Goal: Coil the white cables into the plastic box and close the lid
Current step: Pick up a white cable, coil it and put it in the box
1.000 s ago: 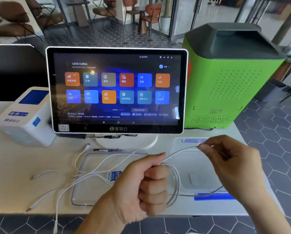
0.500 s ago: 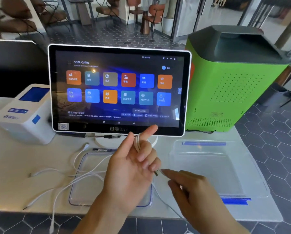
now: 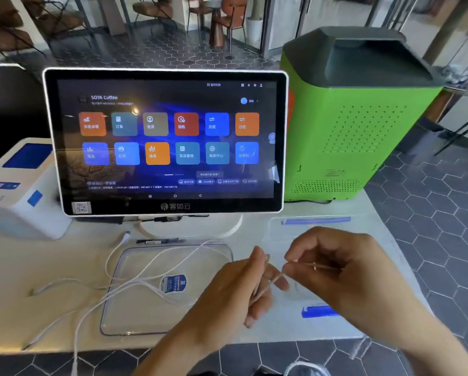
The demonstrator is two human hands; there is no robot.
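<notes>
Nearest the edge: both forearms come in from bottom, hands meet mid-air just above the tabletop. Left hand w/ fingers mostly straight, pointing up/right, a few turns of white cable wrapped around them. Right hand curled, thumb + forefinger pinching the cable just right of the left fingertips; short plug end sticks out past the pinch, blurry. Frame has motion blur here, so exact no. of turns can't tell.

Below/left of left hand: clear plastic lid, flat on tabletop, rounded corners, blue sticker near its middle. Loose cable strands run across the lid and trail left over the tabletop; one strand drops off the front edge. One connector end lies just behind the lid's far-left corner.

Under/behind right hand: clear plastic box, open, blue latch on far side, another blue latch on near side. Box interior mostly hidden by right hand, contents can't tell. Box sits right of lid, close.

Further back: POS touchscreen on round white stand, lit, app tiles showing, "SOTA Coffee" top left. White receipt printer to its left w/ blue panel. Green machine w/ grey top at right, perforated side.

Far bg: hex-tile floor, brown chairs, small tables.
</notes>
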